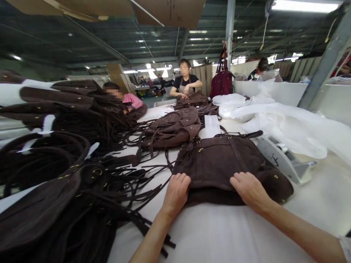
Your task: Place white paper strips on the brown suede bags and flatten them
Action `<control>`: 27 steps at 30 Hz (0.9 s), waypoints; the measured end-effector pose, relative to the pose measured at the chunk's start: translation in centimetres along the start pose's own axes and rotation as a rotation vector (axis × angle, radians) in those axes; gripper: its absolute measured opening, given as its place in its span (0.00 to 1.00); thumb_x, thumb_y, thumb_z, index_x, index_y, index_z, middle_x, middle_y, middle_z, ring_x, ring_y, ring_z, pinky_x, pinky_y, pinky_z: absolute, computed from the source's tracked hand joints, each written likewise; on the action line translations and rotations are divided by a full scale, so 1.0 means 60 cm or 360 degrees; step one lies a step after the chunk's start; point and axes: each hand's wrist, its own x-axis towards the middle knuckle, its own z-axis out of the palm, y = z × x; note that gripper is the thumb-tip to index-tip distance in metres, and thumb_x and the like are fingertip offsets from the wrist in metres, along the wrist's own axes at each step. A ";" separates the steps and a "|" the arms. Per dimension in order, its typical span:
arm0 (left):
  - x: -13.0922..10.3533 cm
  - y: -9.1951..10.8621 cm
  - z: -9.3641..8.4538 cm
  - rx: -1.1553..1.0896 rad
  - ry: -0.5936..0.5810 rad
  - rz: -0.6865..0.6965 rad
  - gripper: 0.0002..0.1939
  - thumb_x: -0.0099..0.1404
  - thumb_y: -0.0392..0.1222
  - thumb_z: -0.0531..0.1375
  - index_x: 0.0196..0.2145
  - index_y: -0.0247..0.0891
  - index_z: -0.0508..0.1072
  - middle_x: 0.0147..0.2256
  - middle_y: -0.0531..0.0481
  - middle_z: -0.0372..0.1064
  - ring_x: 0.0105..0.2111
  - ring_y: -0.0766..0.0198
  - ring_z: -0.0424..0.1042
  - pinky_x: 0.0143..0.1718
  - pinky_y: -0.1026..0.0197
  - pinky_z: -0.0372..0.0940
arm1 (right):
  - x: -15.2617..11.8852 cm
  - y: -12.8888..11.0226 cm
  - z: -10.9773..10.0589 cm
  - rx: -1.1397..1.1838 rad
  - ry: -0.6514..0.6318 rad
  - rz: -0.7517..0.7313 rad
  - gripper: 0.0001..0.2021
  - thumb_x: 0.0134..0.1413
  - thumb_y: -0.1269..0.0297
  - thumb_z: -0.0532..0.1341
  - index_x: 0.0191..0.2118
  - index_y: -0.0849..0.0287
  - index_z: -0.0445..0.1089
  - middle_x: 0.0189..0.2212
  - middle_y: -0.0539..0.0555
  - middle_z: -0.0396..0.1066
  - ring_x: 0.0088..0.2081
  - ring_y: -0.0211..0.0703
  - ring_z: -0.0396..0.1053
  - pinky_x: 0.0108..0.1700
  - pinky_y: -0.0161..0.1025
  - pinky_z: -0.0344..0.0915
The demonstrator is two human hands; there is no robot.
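Note:
A dark brown handbag (214, 160) with a zip pocket and brass studs lies on the white table in front of me. My left hand (177, 191) grips its near edge at the left, fingers curled over the top. Further right along the same edge, my right hand (251, 190) is closed on the bag too, its thumb hidden. Behind the handbag lies a white paper sheet (210, 126), and a white tape dispenser (285, 159) stands at its right end.
Stacked brown bags (76, 106) and more bags with looped handles (55, 212) crowd the left. Another brown bag (172, 126) lies mid-table. Clear plastic bags (287, 124) heap at the right. A co-worker (186, 82) stands across the table; another person in pink (131, 100) is at left.

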 end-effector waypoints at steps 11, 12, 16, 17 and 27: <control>0.031 0.080 -0.059 0.0026 -0.0103 0.0269 0.13 0.63 0.36 0.57 0.46 0.42 0.66 0.43 0.48 0.63 0.43 0.55 0.60 0.43 0.54 0.55 | -0.034 -0.009 0.023 0.0086 0.0183 -0.0085 0.09 0.61 0.73 0.54 0.29 0.56 0.64 0.27 0.52 0.62 0.31 0.45 0.55 0.36 0.42 0.49; 0.028 0.080 -0.048 0.0048 -0.0087 0.0286 0.08 0.64 0.35 0.55 0.42 0.42 0.67 0.40 0.48 0.63 0.41 0.56 0.60 0.41 0.54 0.55 | -0.036 -0.008 0.023 0.0093 0.0196 -0.0109 0.10 0.62 0.73 0.53 0.29 0.57 0.64 0.27 0.52 0.63 0.31 0.44 0.55 0.36 0.42 0.49; 0.005 0.066 0.005 0.0049 0.0087 0.0365 0.09 0.68 0.36 0.50 0.31 0.40 0.68 0.33 0.50 0.63 0.34 0.59 0.58 0.36 0.56 0.53 | -0.046 0.000 0.020 0.0237 0.0330 -0.0282 0.14 0.66 0.71 0.48 0.32 0.58 0.67 0.31 0.54 0.67 0.32 0.42 0.59 0.36 0.41 0.52; 0.000 0.063 0.015 0.0034 0.0122 0.0374 0.10 0.69 0.36 0.50 0.31 0.40 0.68 0.32 0.49 0.63 0.34 0.59 0.58 0.35 0.56 0.53 | -0.049 0.003 0.018 0.0296 0.0362 -0.0332 0.15 0.66 0.71 0.48 0.33 0.58 0.69 0.32 0.54 0.68 0.33 0.41 0.60 0.37 0.41 0.54; -0.027 0.051 0.029 -0.0099 0.0146 0.0389 0.12 0.71 0.36 0.47 0.37 0.41 0.71 0.37 0.49 0.65 0.37 0.61 0.61 0.40 0.58 0.56 | -0.079 0.004 -0.003 0.0572 0.0422 -0.0532 0.12 0.63 0.74 0.52 0.46 0.59 0.69 0.34 0.56 0.71 0.38 0.42 0.67 0.41 0.42 0.63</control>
